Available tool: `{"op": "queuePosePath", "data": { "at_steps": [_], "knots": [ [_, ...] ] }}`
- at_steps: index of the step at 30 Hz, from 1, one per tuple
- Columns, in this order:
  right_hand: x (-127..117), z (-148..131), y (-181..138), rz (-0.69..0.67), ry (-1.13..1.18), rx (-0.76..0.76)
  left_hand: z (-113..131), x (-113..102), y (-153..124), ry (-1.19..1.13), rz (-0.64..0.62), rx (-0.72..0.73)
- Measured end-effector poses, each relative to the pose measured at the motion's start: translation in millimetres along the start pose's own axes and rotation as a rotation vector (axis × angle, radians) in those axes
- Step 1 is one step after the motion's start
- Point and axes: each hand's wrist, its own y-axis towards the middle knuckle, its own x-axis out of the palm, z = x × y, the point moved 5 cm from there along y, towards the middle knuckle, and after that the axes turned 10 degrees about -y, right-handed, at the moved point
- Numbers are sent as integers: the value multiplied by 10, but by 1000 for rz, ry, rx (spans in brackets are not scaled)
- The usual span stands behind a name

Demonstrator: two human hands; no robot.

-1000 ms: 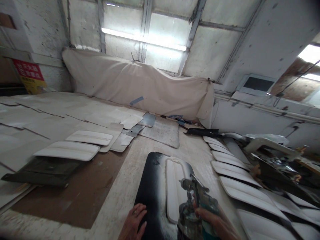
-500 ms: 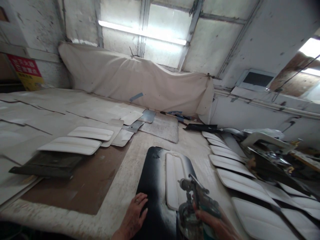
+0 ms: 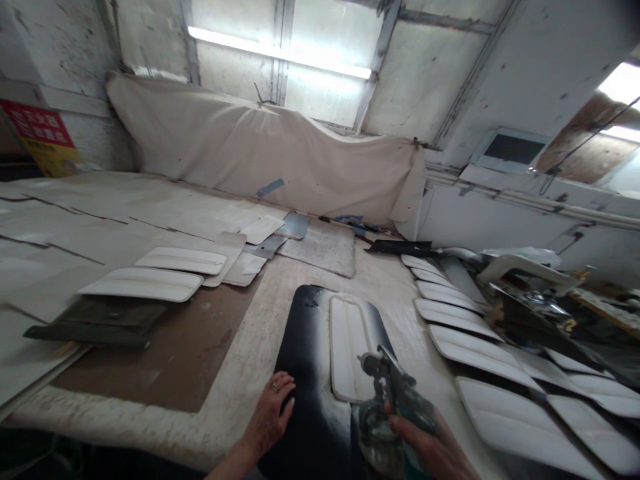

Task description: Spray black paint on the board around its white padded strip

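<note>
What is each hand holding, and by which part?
The right hand grips a grey metal spray gun by its handle. The left hand holds nothing; it rests flat on the black panel.

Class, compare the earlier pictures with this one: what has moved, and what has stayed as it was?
The view has tilted down a little, so more of the table's near edge shows. The left hand still rests flat on the black panel, and the right hand still grips the spray gun over the white panel. Nothing was picked up or let go.
</note>
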Motion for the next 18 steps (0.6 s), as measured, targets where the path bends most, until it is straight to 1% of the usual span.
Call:
{"op": "queuePosePath", "data": {
  "at_steps": [2,5,8,11,14,16,18],
  "knots": [
    [46,-18,86,-15,-7,-26,-1,8,4,-4,-10,-7],
    [110,-16,206,-73,-28,-69,17,-1,10,-13,-16,-5],
    [155,-27,223,-103,-49,-80,43,-30,10,-29,5,0],
    [158,-89,114,-34,-18,-75,51,-51,6,-51,22,-11],
    [160,-106,-55,14,-24,-36,48,-52,1,-78,4,-28],
    [162,-49,-164,15,-39,-16,52,-53,-2,-96,-15,-33],
    [162,68,-259,12,-22,-10,63,-64,-4,-109,-27,-34]
  ]
}}
